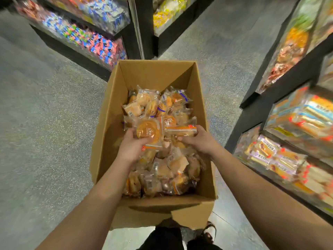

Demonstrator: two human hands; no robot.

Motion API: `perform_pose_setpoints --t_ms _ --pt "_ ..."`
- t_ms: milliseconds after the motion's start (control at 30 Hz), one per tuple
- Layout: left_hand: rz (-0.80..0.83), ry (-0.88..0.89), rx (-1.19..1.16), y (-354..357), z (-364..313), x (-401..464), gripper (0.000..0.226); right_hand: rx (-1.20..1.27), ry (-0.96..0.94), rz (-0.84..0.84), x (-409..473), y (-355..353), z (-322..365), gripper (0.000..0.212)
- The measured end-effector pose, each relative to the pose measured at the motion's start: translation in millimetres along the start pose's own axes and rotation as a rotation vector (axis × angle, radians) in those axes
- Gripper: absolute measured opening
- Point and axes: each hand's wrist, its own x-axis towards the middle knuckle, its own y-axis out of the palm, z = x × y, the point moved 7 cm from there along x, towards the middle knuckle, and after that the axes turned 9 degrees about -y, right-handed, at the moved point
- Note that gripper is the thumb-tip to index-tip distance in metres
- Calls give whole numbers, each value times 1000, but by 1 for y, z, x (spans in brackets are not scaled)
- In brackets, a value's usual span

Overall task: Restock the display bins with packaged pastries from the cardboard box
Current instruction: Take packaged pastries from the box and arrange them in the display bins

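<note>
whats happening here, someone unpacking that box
A person is reaching both hands into an open cardboard box of wrapped pastries on the floor between display bins. The left hand grips a round pastry; the right hand holds another packet. Nothing has left the box yet.

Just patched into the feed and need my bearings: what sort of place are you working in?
Most likely a snack or sweets shop aisle. Black shelving carries clear display bins full of wrapped snacks, and a cardboard box of packaged pastries stands on the speckled floor, both hands in it.
</note>
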Motion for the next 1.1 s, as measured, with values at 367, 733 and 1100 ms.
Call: perform_pose_setpoints --t_ms 367,733,1100 --pt "383 26 55 224 -10 -122 47 521 -43 -202 -153 -161 -97 51" --pt "671 77 219 525 59 -284 44 738 -126 -481 -363 -377 -271 63" --pt "800 424 696 720 61 -401 115 720 -106 -840 -517 -513 -368 45"
